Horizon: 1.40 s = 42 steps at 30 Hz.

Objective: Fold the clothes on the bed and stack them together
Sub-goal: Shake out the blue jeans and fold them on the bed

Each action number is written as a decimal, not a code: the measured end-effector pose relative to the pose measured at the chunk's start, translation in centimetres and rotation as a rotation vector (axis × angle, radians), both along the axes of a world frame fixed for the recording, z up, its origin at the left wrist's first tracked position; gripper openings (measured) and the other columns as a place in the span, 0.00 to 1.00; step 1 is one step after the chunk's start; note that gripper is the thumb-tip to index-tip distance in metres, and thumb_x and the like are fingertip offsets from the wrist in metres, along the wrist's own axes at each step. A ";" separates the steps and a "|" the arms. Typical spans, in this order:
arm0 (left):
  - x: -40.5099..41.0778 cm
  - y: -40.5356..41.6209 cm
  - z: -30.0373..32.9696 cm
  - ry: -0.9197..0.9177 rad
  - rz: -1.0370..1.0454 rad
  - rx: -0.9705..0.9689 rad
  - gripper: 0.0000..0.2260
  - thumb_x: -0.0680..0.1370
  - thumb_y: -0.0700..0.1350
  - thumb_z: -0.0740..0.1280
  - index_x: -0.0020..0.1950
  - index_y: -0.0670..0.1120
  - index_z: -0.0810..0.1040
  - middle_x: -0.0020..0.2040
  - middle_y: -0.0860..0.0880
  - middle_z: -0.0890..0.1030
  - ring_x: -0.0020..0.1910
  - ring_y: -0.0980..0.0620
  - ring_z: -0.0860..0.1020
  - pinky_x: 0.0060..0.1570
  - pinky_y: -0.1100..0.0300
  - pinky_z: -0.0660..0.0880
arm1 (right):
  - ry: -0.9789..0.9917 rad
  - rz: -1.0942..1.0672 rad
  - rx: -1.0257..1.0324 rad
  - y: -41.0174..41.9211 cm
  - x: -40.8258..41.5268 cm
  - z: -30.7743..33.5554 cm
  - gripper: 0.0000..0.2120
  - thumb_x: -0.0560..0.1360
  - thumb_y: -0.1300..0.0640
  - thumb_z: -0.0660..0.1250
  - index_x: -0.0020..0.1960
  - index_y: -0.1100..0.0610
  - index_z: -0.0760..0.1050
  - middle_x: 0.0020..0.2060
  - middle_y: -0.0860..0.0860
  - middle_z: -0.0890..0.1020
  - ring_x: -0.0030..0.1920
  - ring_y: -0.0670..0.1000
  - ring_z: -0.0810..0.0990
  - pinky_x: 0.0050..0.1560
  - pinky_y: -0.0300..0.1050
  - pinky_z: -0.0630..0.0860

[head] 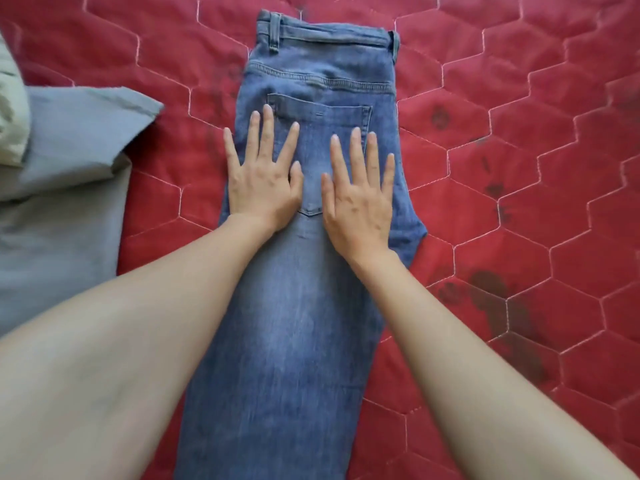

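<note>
left hand (pixel 264 183) and right hand (pixel 358 199) flat, fingers spread, pressing blue jeans (pixel 294 323) on red quilted bed (pixel 519 168), grey garment (pixel 65 188) at left

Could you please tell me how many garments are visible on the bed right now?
3: the jeans in the middle under both flat hands, a grey-blue garment at the left, and a pale green one at the far left edge. More may lie out of view.

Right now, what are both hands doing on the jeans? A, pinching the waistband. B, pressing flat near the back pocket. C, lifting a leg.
B: the left hand and right hand lie flat, fingers straight, on the jeans by the back pocket.
</note>
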<state>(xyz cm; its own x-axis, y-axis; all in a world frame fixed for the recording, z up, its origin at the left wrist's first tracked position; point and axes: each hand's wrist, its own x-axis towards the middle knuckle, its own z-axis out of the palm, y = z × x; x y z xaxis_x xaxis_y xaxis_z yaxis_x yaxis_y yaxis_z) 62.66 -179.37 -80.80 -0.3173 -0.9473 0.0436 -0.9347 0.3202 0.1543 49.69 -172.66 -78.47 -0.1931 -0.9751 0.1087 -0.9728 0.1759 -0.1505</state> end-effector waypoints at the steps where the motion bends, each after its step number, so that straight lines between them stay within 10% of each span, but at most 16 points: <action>1: -0.1 -0.3 -0.2 0.004 0.001 -0.014 0.26 0.79 0.53 0.49 0.78 0.53 0.57 0.79 0.42 0.51 0.79 0.45 0.49 0.72 0.37 0.42 | -0.010 0.057 0.026 -2.1 -0.3 -0.1 0.25 0.82 0.48 0.47 0.77 0.53 0.58 0.77 0.56 0.58 0.78 0.56 0.53 0.76 0.56 0.47; 5: 0.0 -0.2 -0.3 0.019 -0.001 -0.023 0.26 0.78 0.53 0.52 0.78 0.54 0.58 0.79 0.42 0.52 0.78 0.45 0.50 0.72 0.36 0.45 | 0.143 0.312 0.228 -6.2 -3.3 -1.0 0.26 0.82 0.43 0.44 0.79 0.49 0.50 0.78 0.54 0.51 0.78 0.54 0.48 0.76 0.54 0.42; 11: -0.2 -0.1 0.0 0.009 0.014 -0.014 0.28 0.77 0.52 0.53 0.78 0.53 0.59 0.79 0.42 0.52 0.78 0.45 0.51 0.72 0.36 0.48 | 0.171 0.069 0.185 -9.1 -7.1 0.1 0.27 0.83 0.45 0.45 0.79 0.53 0.50 0.78 0.56 0.49 0.78 0.57 0.46 0.76 0.59 0.43; 18: -0.1 -0.3 -0.1 -0.013 0.012 -0.034 0.26 0.76 0.51 0.55 0.75 0.51 0.65 0.79 0.41 0.54 0.78 0.44 0.53 0.71 0.37 0.51 | 0.161 0.482 0.176 -16.0 -0.1 0.3 0.26 0.82 0.43 0.42 0.79 0.47 0.50 0.78 0.51 0.52 0.78 0.51 0.49 0.76 0.56 0.44; 24: -0.2 -0.3 -0.2 -0.011 0.003 -0.014 0.27 0.77 0.52 0.53 0.77 0.53 0.61 0.79 0.42 0.54 0.78 0.45 0.52 0.71 0.37 0.50 | 0.154 0.158 0.178 -14.5 -7.3 -0.3 0.26 0.83 0.44 0.44 0.79 0.50 0.48 0.79 0.54 0.49 0.78 0.54 0.46 0.76 0.55 0.42; 34: 0.8 0.4 0.5 -0.042 -0.069 0.073 0.26 0.81 0.55 0.47 0.79 0.50 0.53 0.80 0.42 0.47 0.79 0.45 0.45 0.71 0.33 0.42 | 0.022 0.133 0.143 5.0 0.2 0.8 0.25 0.82 0.48 0.46 0.78 0.54 0.55 0.78 0.58 0.53 0.78 0.56 0.49 0.76 0.57 0.44; 42: 8.8 21.0 0.5 -0.073 -0.344 0.148 0.26 0.81 0.53 0.49 0.78 0.45 0.57 0.79 0.43 0.55 0.78 0.42 0.53 0.73 0.39 0.47 | -0.057 0.246 0.279 21.2 7.3 -0.5 0.26 0.82 0.47 0.49 0.77 0.56 0.58 0.77 0.57 0.58 0.77 0.58 0.53 0.76 0.56 0.49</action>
